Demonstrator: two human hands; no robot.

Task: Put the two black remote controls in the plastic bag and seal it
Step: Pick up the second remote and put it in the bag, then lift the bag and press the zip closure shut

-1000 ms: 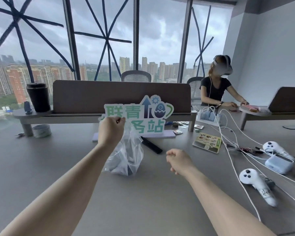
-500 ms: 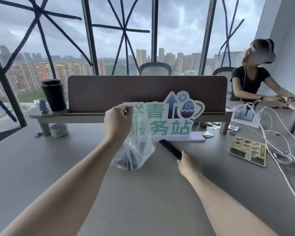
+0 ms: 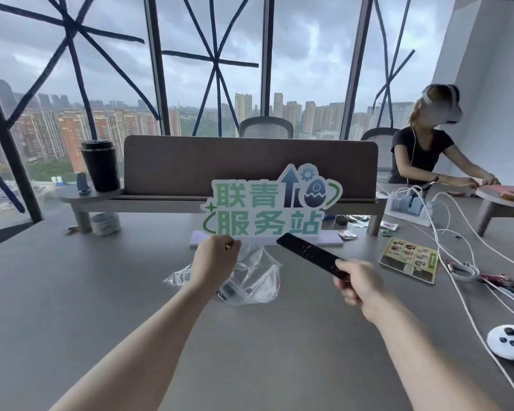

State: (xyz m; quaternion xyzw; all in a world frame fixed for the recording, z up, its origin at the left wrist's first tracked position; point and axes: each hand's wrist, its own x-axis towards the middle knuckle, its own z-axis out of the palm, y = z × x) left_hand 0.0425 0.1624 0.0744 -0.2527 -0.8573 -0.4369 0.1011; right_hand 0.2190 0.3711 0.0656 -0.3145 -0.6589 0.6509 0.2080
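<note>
Two hands, one bag, two remotes counted

Head view: left hand point(image 3: 215, 262) is pinching the plastic bag point(image 3: 255, 280) on the table point(image 3: 101, 292), one dark remote point(image 3: 227, 290) lying inside; right hand point(image 3: 358, 284) is gripping the second black remote point(image 3: 309, 255) just beside the bag.

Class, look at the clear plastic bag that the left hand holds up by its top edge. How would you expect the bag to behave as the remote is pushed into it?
The plastic bag looks thin and crumpled, so it is probably floppy. Its mouth may sag shut unless the left hand holds it open. The rigid black remote in the right hand should slide in easily.
</note>
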